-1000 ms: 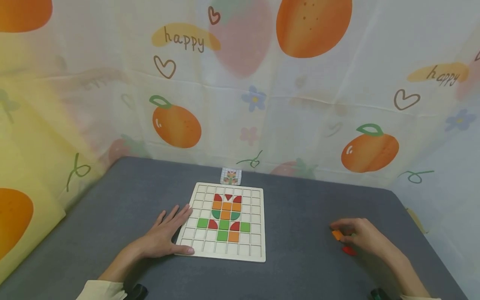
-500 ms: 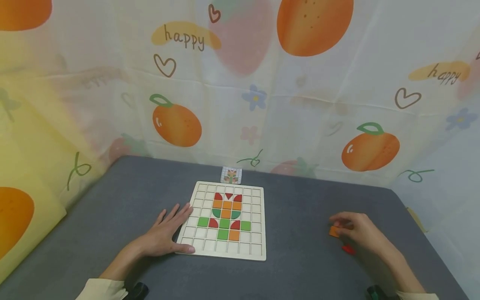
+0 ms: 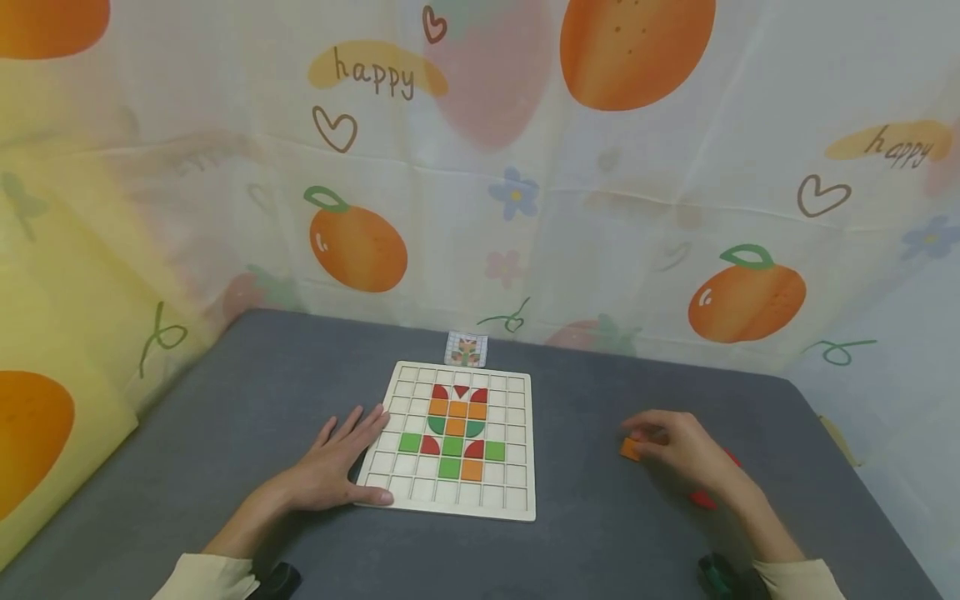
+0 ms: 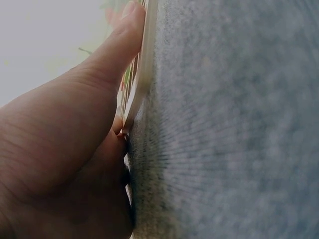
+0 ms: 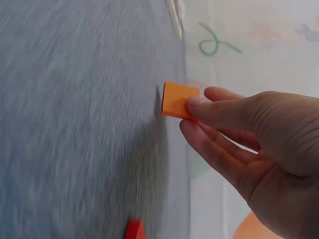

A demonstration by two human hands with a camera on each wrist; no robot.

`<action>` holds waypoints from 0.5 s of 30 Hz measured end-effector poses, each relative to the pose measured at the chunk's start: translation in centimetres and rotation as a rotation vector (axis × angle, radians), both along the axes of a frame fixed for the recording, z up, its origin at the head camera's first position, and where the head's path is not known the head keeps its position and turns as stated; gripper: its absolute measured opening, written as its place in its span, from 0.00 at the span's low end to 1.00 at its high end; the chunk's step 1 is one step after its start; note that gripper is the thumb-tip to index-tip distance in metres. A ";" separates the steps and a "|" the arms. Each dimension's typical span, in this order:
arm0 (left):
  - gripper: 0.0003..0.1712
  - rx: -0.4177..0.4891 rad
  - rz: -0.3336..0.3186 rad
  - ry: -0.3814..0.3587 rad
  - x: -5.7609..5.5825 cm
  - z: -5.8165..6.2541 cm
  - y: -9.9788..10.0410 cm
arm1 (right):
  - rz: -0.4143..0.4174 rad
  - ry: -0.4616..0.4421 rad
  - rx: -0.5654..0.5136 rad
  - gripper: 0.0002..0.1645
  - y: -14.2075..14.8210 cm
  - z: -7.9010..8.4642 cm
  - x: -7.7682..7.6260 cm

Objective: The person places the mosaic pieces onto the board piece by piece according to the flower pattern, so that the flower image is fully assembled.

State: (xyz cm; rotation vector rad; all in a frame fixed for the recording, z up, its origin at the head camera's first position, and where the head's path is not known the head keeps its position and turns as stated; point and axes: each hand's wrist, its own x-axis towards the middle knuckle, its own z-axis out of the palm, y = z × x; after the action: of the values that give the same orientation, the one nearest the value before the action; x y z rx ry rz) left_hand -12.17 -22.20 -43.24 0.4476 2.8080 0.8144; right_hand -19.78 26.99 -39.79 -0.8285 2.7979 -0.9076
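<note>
My left hand (image 3: 330,471) rests with spread, straight fingers on the left edge of a white grid board (image 3: 513,492); its thumb lies on the near corner. Colored tiles form a flower pattern on the board, among them a green square (image 3: 449,468) and an orange square beside it. To the right of the board, above the table, my right hand (image 3: 678,450) pinches an orange square tile (image 5: 175,99) between thumb and fingers. Behind that hand a red tile (image 3: 702,499) lies on the table, and a bit of another red piece (image 3: 732,457) shows past the wrist.
A small pattern card (image 3: 466,349) stands or lies just beyond the board's far edge. The grey table (image 3: 585,533) reaches back to a printed cloth (image 3: 525,275) hanging behind it. Dark wrist devices show at the bottom edge.
My right hand has picked up the orange tile and moved left toward the board with it, away from the red tiles. The left hand has stayed on the board.
</note>
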 end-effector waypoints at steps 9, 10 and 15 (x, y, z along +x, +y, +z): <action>0.68 0.010 -0.005 0.005 -0.1 -0.3 0.1 | 0.083 -0.022 -0.063 0.17 -3.7 0.2 -0.6; 0.68 0.017 -0.008 0.011 -0.1 -0.3 0.0 | 0.088 -0.018 -0.061 0.17 -4.1 0.3 -0.7; 0.67 0.043 -0.017 0.022 0.2 -0.3 -0.3 | 0.119 -0.018 -0.068 0.17 -6.6 0.5 -0.6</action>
State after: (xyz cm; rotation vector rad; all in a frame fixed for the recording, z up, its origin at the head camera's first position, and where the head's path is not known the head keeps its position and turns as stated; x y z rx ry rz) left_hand -12.00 -22.49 -43.59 0.4892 2.8077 0.8727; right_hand -20.33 20.42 -39.31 -0.9791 2.6825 -0.9902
